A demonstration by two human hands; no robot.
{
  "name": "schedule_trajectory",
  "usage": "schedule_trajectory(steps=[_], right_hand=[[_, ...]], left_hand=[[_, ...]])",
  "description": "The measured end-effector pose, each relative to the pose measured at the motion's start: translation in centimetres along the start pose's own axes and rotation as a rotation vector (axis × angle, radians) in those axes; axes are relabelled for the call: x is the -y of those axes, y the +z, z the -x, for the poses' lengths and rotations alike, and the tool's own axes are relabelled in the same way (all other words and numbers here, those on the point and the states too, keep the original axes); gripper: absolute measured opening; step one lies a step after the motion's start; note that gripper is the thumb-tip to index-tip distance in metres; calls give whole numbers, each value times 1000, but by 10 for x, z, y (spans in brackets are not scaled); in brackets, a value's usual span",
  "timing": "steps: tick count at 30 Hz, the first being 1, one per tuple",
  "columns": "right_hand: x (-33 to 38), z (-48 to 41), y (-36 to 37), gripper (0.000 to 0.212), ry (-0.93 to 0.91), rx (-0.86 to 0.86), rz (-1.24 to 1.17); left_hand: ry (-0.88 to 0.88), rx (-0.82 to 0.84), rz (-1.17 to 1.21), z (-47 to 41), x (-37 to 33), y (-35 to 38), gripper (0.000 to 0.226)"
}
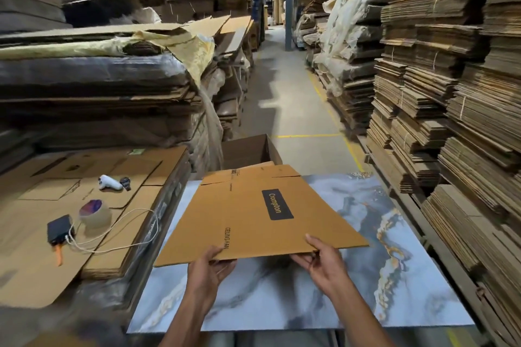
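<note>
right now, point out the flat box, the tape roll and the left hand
flat box (231, 214): head view, bare top face
tape roll (95, 217): head view, outer side
left hand (210, 267): head view, back of hand

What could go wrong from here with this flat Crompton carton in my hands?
1. The left hand and right hand pinch the flat carton only at its near edge; it may sag or slip.
2. The white cable loops off the cardboard stack near the carton's left corner; a swing left could snag it.
3. The open box stands just beyond the far edge; a push forward might knock it.
</note>
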State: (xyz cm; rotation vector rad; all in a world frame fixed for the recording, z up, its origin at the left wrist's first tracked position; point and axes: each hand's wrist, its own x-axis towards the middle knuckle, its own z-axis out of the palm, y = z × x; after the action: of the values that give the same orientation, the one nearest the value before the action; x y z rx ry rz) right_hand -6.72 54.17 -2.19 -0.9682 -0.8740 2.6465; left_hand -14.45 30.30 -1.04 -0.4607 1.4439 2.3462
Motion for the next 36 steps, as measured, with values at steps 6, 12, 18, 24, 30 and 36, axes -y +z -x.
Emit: schedule_trajectory(steps=[6, 12, 18, 24, 30, 36], right_hand=[[4, 2, 10, 30, -47, 67, -13], [11, 5, 30, 28, -64, 166, -17], [-18, 25, 96, 24, 23, 354, 59], [-90, 68, 179, 23, 228, 603, 231], [-197, 164, 229, 30, 443, 816, 352], [-314, 272, 230, 21, 614, 958, 486]], left_hand=[[8, -27, -15, -5, -16, 5, 10], [91, -28, -2, 17, -40, 5, 29], [277, -184, 153, 60, -81, -48, 27], [445, -486, 223, 150, -114, -141, 15], [649, -725, 372, 274, -113, -236, 23], [745, -939, 432, 393, -79, -344, 34]])
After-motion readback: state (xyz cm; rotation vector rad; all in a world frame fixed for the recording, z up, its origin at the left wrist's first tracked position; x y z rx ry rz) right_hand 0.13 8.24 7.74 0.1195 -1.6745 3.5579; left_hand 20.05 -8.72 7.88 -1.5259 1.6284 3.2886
